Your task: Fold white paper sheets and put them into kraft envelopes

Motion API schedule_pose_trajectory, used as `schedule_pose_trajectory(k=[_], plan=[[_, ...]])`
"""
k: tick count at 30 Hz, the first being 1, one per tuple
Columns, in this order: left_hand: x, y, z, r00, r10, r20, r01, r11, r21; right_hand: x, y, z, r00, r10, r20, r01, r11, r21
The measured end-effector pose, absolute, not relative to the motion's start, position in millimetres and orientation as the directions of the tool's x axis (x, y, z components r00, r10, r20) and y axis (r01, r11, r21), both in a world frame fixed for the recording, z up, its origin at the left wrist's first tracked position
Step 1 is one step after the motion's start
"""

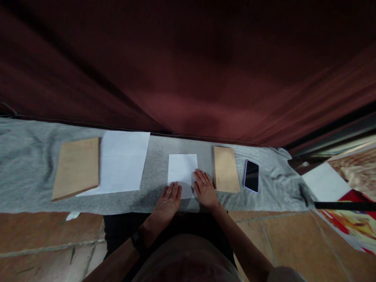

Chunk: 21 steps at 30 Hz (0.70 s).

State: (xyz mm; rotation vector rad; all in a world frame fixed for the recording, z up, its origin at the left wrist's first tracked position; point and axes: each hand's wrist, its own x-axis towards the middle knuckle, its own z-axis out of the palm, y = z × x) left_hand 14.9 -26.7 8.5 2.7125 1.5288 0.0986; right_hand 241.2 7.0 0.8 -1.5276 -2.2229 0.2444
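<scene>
A small white sheet of paper (182, 168), perhaps folded, lies flat on the grey cloth right in front of me. My left hand (169, 200) rests palm down at its lower left edge, fingers stretched out. On its right edge lies my right hand (205, 188), also flat with the fingers extended. Just right of that hand is a stack of brown envelopes (226, 169). Farther left, larger white sheets (125, 160) lie partly beneath a thicker stack of big brown envelopes (78, 166).
A phone (252, 176) in a pale purple case lies right of the small envelopes. The grey cloth (273, 172) covers a long narrow surface against a dark red panel (205, 98). At far right are a white sheet (326, 182) and a colourful printed item (357, 227). The floor (293, 243) is tiled.
</scene>
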Motion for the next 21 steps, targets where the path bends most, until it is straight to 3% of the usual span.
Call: schedule_pose_trajectory(k=[6, 9, 15, 21], plan=[[22, -31, 11, 0.514, 0.857, 0.037, 0.857, -0.512, -0.059, 246, -12, 3, -0.338, 0.9, 0.276, 0.837, 0.421, -0.35], [12, -27, 14, 0.526, 0.849, 0.053, 0.85, -0.524, -0.057, 250, -17, 8, -0.384, 0.887, 0.255, 0.816, 0.455, -0.357], [-11, -25, 28, 0.582, 0.81, 0.077, 0.805, -0.587, 0.091, 261, -25, 15, -0.52, 0.83, 0.204, 0.694, 0.549, -0.466], [-25, -39, 21, 0.555, 0.819, 0.146, 0.781, -0.573, 0.249, 262, -32, 6, -0.444, 0.87, 0.215, 0.629, 0.473, -0.617]])
